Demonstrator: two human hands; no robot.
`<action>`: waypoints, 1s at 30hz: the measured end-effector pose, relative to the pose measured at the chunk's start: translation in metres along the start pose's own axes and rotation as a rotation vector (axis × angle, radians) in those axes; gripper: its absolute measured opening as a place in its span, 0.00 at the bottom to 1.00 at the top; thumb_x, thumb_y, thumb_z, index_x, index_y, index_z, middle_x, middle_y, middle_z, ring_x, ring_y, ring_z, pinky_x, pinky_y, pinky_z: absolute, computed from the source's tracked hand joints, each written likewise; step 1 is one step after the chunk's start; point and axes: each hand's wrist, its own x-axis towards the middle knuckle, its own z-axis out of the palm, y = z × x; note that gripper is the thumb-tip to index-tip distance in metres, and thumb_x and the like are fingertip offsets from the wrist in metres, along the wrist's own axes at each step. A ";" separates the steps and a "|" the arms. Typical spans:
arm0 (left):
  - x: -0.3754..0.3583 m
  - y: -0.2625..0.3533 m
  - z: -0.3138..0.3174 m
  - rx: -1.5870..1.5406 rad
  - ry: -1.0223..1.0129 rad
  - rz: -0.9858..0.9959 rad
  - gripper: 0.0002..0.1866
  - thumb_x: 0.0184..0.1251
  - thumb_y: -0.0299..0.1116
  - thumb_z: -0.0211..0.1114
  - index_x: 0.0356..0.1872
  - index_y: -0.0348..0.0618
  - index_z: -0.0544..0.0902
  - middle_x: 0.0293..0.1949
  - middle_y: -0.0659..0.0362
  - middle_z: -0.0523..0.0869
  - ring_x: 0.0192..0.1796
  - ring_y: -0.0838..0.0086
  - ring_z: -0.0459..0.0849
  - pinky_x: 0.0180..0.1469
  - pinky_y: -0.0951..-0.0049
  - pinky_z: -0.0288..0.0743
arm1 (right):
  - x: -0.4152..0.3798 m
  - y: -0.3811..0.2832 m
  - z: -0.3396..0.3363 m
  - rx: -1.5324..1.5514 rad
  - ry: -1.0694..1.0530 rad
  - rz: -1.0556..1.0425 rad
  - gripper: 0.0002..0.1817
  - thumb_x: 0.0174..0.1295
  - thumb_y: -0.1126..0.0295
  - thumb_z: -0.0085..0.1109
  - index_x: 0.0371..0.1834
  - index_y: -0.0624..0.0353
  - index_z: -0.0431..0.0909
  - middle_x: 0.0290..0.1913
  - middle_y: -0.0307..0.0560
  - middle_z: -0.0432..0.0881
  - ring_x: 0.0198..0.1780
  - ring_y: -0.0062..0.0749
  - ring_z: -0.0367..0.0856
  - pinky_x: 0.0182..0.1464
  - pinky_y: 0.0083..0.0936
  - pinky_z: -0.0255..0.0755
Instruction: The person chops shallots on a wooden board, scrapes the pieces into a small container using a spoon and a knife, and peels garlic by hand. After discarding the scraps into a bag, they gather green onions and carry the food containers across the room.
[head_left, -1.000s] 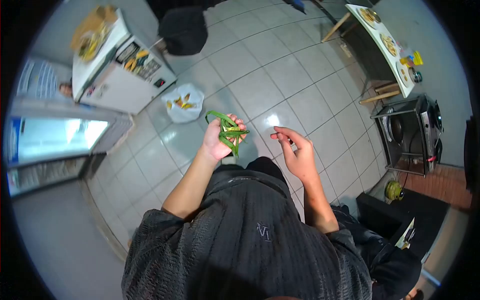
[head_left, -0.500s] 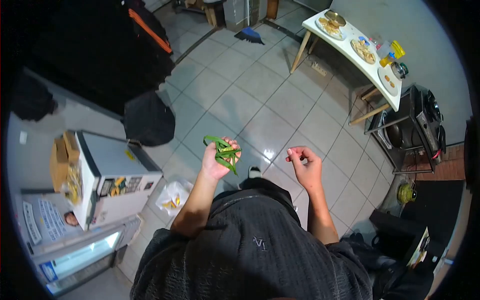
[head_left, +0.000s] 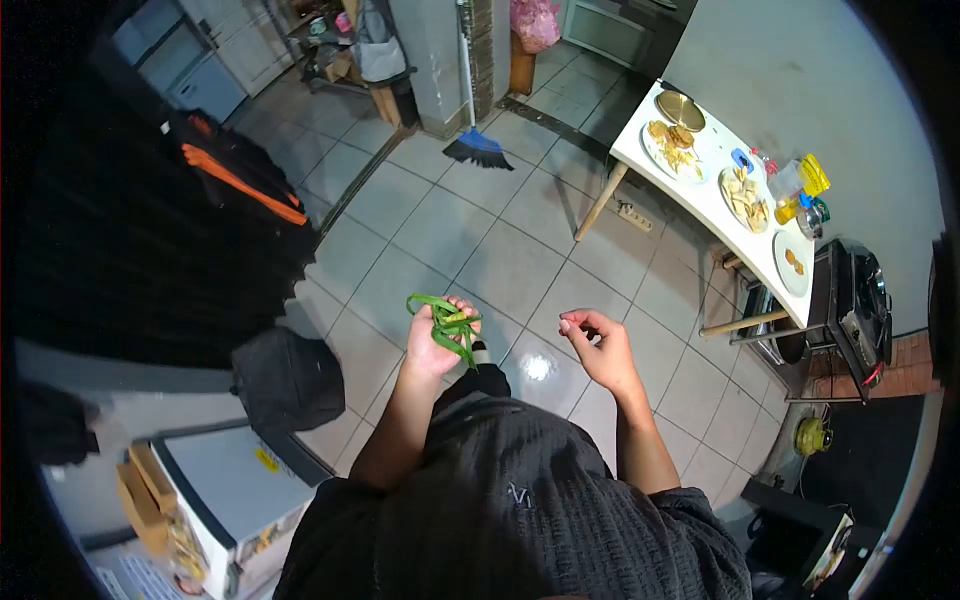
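Left hand (head_left: 432,345): fingers curled round a loose bundle of green leaves (head_left: 444,322), held chest-high over the tiled floor (head_left: 440,230). Right hand (head_left: 603,350): fingers half-curled, empty. Risk: strips hang free of the fist; a slack grip could drop some.

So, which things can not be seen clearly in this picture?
- Head view: the palm of the left hand is covered by the green leaves, so the grip is unclear.
- Right hand: whether its curled fingers pinch something is too small to tell.
- Food on the white table: too small to name.
- The person's feet: hidden by the body.
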 end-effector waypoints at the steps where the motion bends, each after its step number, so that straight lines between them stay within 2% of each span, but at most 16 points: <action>1: 0.022 0.013 0.010 0.014 0.002 -0.002 0.11 0.71 0.32 0.49 0.31 0.38 0.76 0.33 0.53 0.78 0.40 0.65 0.78 0.47 0.66 0.72 | 0.023 -0.001 -0.002 -0.005 0.025 0.039 0.09 0.65 0.67 0.66 0.43 0.61 0.86 0.34 0.39 0.89 0.36 0.20 0.83 0.39 0.22 0.72; 5: 0.135 0.076 0.050 0.057 -0.005 -0.088 0.11 0.70 0.31 0.49 0.31 0.38 0.77 0.34 0.53 0.79 0.41 0.63 0.78 0.48 0.64 0.72 | 0.115 -0.009 -0.021 0.007 0.143 0.075 0.10 0.65 0.68 0.66 0.44 0.61 0.86 0.34 0.39 0.88 0.36 0.19 0.81 0.38 0.21 0.72; 7: 0.195 0.100 0.069 0.112 -0.047 -0.065 0.10 0.68 0.31 0.50 0.32 0.37 0.77 0.35 0.52 0.79 0.42 0.63 0.78 0.50 0.63 0.72 | 0.159 0.001 -0.029 0.034 0.202 0.067 0.09 0.66 0.68 0.66 0.44 0.61 0.86 0.34 0.37 0.87 0.34 0.18 0.80 0.36 0.19 0.72; 9: 0.252 0.119 0.094 0.135 -0.064 -0.065 0.10 0.68 0.31 0.50 0.33 0.36 0.76 0.36 0.51 0.79 0.43 0.62 0.77 0.52 0.62 0.72 | 0.206 0.014 -0.039 0.043 0.261 0.160 0.07 0.67 0.74 0.64 0.46 0.64 0.84 0.37 0.39 0.87 0.38 0.18 0.82 0.42 0.18 0.75; 11: 0.305 0.135 0.110 0.123 -0.065 -0.078 0.09 0.68 0.31 0.50 0.33 0.36 0.75 0.37 0.51 0.78 0.43 0.62 0.77 0.53 0.62 0.71 | 0.256 0.035 -0.048 0.053 0.307 0.175 0.07 0.68 0.74 0.64 0.45 0.64 0.84 0.37 0.39 0.87 0.38 0.18 0.82 0.44 0.18 0.75; 13: 0.367 0.153 0.121 0.109 -0.035 -0.064 0.11 0.71 0.35 0.50 0.33 0.39 0.76 0.35 0.52 0.79 0.42 0.62 0.78 0.50 0.61 0.72 | 0.313 0.062 -0.059 0.109 0.362 0.212 0.07 0.68 0.73 0.64 0.44 0.64 0.84 0.37 0.38 0.87 0.39 0.18 0.83 0.44 0.19 0.76; 15: 0.428 0.172 0.127 0.038 -0.092 -0.120 0.11 0.71 0.35 0.49 0.34 0.39 0.75 0.35 0.52 0.78 0.42 0.63 0.77 0.50 0.61 0.71 | 0.376 0.069 -0.076 0.103 0.346 0.204 0.07 0.68 0.72 0.64 0.44 0.64 0.84 0.35 0.36 0.86 0.37 0.16 0.81 0.43 0.18 0.75; 17: 0.476 0.188 0.139 0.054 -0.054 -0.097 0.11 0.72 0.34 0.49 0.33 0.39 0.75 0.35 0.52 0.78 0.41 0.63 0.78 0.51 0.60 0.71 | 0.438 0.074 -0.091 0.028 0.306 0.111 0.08 0.67 0.69 0.66 0.43 0.61 0.85 0.32 0.33 0.85 0.31 0.14 0.76 0.34 0.16 0.69; 18: 0.500 0.194 0.145 0.059 0.003 -0.054 0.12 0.73 0.34 0.49 0.33 0.39 0.77 0.35 0.52 0.79 0.41 0.62 0.78 0.50 0.59 0.73 | 0.468 0.069 -0.101 0.034 0.277 0.177 0.09 0.67 0.68 0.66 0.43 0.62 0.85 0.32 0.35 0.85 0.33 0.15 0.76 0.36 0.17 0.70; 25: 0.656 0.241 0.215 0.178 -0.008 -0.027 0.15 0.75 0.36 0.48 0.34 0.38 0.78 0.37 0.50 0.80 0.44 0.59 0.80 0.47 0.56 0.76 | 0.681 0.060 -0.149 0.136 0.213 0.124 0.10 0.68 0.67 0.65 0.45 0.63 0.84 0.34 0.34 0.84 0.36 0.14 0.76 0.39 0.16 0.70; 27: 0.710 0.255 0.231 0.182 -0.010 -0.012 0.15 0.78 0.35 0.44 0.37 0.35 0.77 0.38 0.50 0.78 0.44 0.60 0.79 0.45 0.57 0.76 | 0.742 0.071 -0.158 0.139 0.189 0.124 0.10 0.68 0.68 0.65 0.45 0.63 0.84 0.35 0.33 0.84 0.36 0.13 0.76 0.40 0.16 0.70; 30: 0.806 0.278 0.246 0.251 0.006 0.016 0.13 0.74 0.36 0.49 0.35 0.38 0.77 0.36 0.51 0.80 0.44 0.59 0.80 0.46 0.55 0.76 | 0.823 0.092 -0.169 0.210 0.160 0.111 0.09 0.69 0.69 0.64 0.45 0.64 0.84 0.35 0.32 0.83 0.36 0.14 0.75 0.40 0.16 0.70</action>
